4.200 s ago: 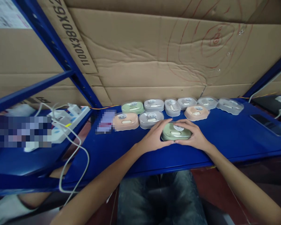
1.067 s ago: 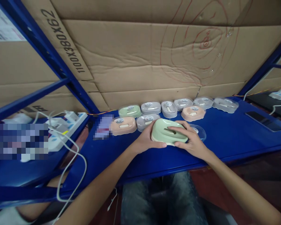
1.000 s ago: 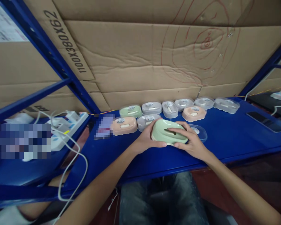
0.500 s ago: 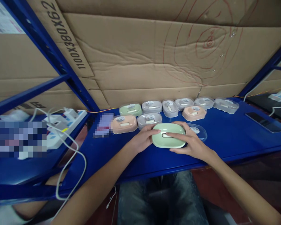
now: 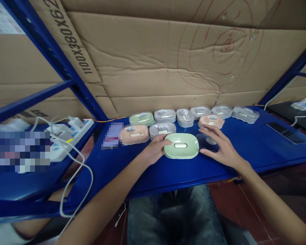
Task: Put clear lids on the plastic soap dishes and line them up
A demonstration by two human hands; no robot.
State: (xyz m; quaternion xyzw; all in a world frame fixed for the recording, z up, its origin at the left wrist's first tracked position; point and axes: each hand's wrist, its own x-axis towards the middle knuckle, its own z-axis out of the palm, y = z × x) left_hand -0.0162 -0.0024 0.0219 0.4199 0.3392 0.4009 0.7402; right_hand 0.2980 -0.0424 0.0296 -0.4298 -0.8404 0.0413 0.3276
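Observation:
Over the blue table, my left hand [image 5: 155, 149] grips the left end of a pale green oval box [image 5: 182, 153], its thumb on the top. A white oblong insert [image 5: 180, 145] sits in the middle of the box's glossy top. My right hand [image 5: 223, 148] is just right of the box, its fingers apart and nothing held in them. Between that hand and the box lies a clear plastic cover [image 5: 211, 140] with a round label, partly hidden by the fingers. Whether the fingers touch the cover, I cannot tell.
Behind my hands stand several clear-covered oval boxes: a green one [image 5: 141, 119], peach ones [image 5: 135, 135] and greyish ones [image 5: 165, 116]. A dark phone [image 5: 285, 132] lies at the right. A white power strip [image 5: 66, 146] with loose cables is at the left, before a cardboard wall [image 5: 142, 61].
My right hand has let go of the green box, moved right and spread its fingers. The left hand keeps hold of the box, which has shifted slightly left.

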